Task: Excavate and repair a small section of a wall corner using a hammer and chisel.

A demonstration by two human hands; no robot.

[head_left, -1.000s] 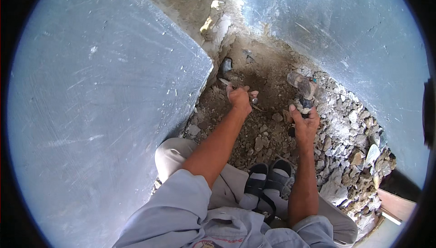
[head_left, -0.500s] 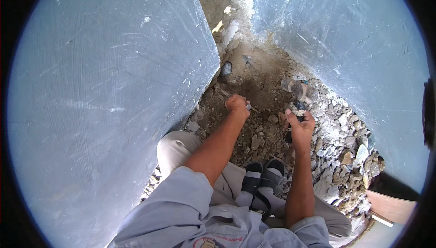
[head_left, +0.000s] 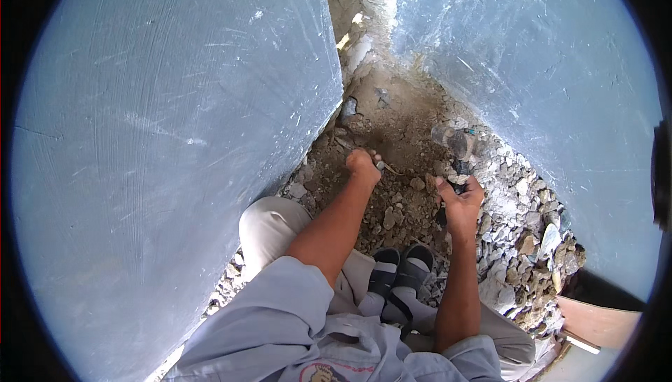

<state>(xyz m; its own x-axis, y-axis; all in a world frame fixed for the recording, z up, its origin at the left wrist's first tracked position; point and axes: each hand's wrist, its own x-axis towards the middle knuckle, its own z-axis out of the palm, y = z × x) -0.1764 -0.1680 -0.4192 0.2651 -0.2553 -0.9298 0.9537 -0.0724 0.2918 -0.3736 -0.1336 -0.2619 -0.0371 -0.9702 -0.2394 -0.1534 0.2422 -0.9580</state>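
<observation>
My left hand (head_left: 363, 163) is closed around a metal chisel (head_left: 380, 166). Its round end pokes out beside my thumb, and the rest is hidden by my fist or lost against the dirt beyond. My right hand (head_left: 460, 203) grips the dark handle of a hammer (head_left: 456, 143). The hammer's dusty head is raised beyond my fingers, to the right of the chisel and apart from it. Past both hands lies a dug-out patch of brown soil (head_left: 400, 119) in the corner.
Grey-blue walls (head_left: 189, 144) (head_left: 539, 53) close in on the left and right. Broken stone rubble (head_left: 514, 235) heaps up at the right. My sandalled feet (head_left: 402, 270) rest on the rubble below my hands. A curved pinkish rim (head_left: 598, 319) stands at the lower right.
The hammer has shifted slightly left and its head shows more sharply. My left hand and the chisel keep nearly the same place, while the whole view has tilted a little.
</observation>
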